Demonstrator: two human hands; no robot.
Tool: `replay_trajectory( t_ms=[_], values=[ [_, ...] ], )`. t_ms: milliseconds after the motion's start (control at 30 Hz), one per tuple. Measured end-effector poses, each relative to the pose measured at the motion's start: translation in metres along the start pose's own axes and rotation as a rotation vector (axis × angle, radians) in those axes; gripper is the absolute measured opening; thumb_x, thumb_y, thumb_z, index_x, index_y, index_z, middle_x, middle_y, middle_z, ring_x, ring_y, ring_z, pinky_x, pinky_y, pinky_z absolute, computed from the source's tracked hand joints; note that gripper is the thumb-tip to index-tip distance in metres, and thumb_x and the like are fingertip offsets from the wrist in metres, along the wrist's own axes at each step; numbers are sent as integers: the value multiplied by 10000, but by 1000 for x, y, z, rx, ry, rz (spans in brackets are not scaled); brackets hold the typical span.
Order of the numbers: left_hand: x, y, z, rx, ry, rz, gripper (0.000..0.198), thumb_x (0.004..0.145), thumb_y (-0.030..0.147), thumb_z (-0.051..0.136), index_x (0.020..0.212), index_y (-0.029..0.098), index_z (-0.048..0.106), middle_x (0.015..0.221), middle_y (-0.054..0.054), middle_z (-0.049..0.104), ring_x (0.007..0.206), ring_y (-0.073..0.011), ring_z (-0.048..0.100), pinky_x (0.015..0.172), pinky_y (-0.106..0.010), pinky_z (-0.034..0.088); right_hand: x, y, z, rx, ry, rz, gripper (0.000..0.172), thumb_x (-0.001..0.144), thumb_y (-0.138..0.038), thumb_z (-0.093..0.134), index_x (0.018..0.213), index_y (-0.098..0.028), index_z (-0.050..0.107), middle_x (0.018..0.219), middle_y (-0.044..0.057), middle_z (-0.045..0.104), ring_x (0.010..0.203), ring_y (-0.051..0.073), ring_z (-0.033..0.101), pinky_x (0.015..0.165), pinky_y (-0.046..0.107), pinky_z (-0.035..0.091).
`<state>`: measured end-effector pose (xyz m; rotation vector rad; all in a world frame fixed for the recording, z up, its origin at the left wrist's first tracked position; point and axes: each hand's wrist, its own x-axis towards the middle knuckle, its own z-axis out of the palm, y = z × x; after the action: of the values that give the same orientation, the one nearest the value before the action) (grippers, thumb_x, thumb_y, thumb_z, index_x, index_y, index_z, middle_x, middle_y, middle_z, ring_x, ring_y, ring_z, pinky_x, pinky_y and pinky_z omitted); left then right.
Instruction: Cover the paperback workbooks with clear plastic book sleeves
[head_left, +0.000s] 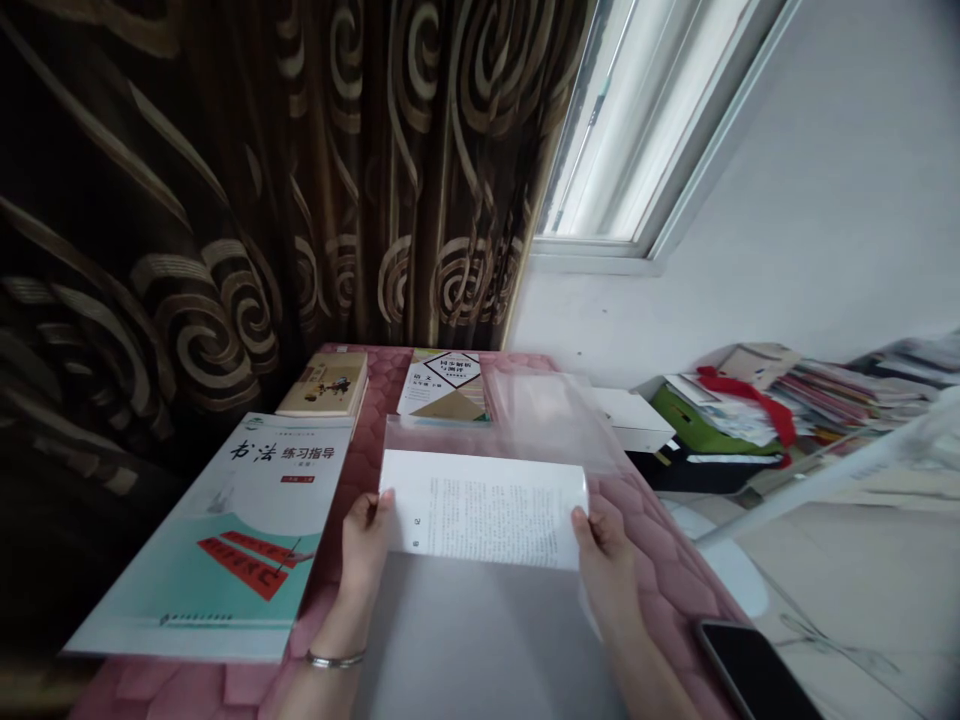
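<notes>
An open book (487, 510) lies in front of me, its printed page toward the far side and a plain pale grey sheet (487, 640) nearer me. My left hand (366, 540) pinches the left edge of the printed page, thumb on top. At the right edge, my right hand (611, 560) grips in the same way, thumb pressed down. Clear plastic film (442, 436) shows just beyond the page's far edge; whether it is joined to the book I cannot tell. Another translucent plastic sheet (547, 410) lies behind, to the right.
On the pink padded table cover (660, 570) lie a calligraphy workbook (225, 540), a thick tan book (324, 385) and a textbook (444, 385). A phone (754, 670) rests at the right edge. Beyond stand a white box (634, 420) and piled papers (840, 390). A dark curtain (315, 180) hangs behind.
</notes>
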<state>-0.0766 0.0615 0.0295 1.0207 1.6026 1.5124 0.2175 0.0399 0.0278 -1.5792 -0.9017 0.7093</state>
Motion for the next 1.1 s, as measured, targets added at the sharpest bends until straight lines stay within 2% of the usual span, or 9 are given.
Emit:
replay_trajectory(
  t_ms=[167,300,433,667,867,967,1100],
  values=[
    [-3,5,-4,-67,-88,-5,441,694,604,663,752,169,616,701,-19,648,630,-154,561,597,-250,442,3,3,5,2,-6,-46,409,836,-649,520,747,-250,508,671,11,644,565,190,547,529,309,436],
    [-3,3,-4,6,-32,23,464,681,638,653,673,179,591,619,6,586,592,-142,512,577,-246,405,-1,-2,-2,55,-32,-10,420,767,-651,592,860,-241,580,764,27,696,667,217,613,582,308,478],
    [-3,2,-1,12,-20,0,514,668,692,645,648,186,560,583,17,554,575,-140,488,572,-249,387,-1,1,-6,66,-35,0,454,704,-652,647,816,-215,600,703,16,675,628,213,597,560,315,473],
    [-1,3,-6,-51,-142,-7,457,675,618,686,757,171,630,740,-34,681,704,-189,594,658,-264,447,5,6,5,49,28,-55,393,806,-640,559,736,-253,534,628,-11,606,576,197,543,530,317,434],
    [1,-5,-3,84,-43,41,473,709,649,626,663,180,600,602,-1,605,593,-154,514,583,-257,397,1,6,-4,123,-56,-33,420,742,-618,650,909,-234,610,768,9,696,632,205,597,573,313,462],
    [0,-2,-3,82,-59,35,497,711,678,616,659,185,588,593,3,597,586,-156,514,574,-259,394,1,6,-4,54,-39,-28,445,734,-643,633,837,-211,612,718,25,686,622,213,595,558,319,453],
    [0,2,-6,-8,-147,30,483,698,654,649,780,178,639,727,-28,677,692,-192,592,657,-278,451,6,4,3,-39,38,-49,446,781,-674,546,719,-232,551,618,8,623,587,209,565,537,319,425]
  ],
)
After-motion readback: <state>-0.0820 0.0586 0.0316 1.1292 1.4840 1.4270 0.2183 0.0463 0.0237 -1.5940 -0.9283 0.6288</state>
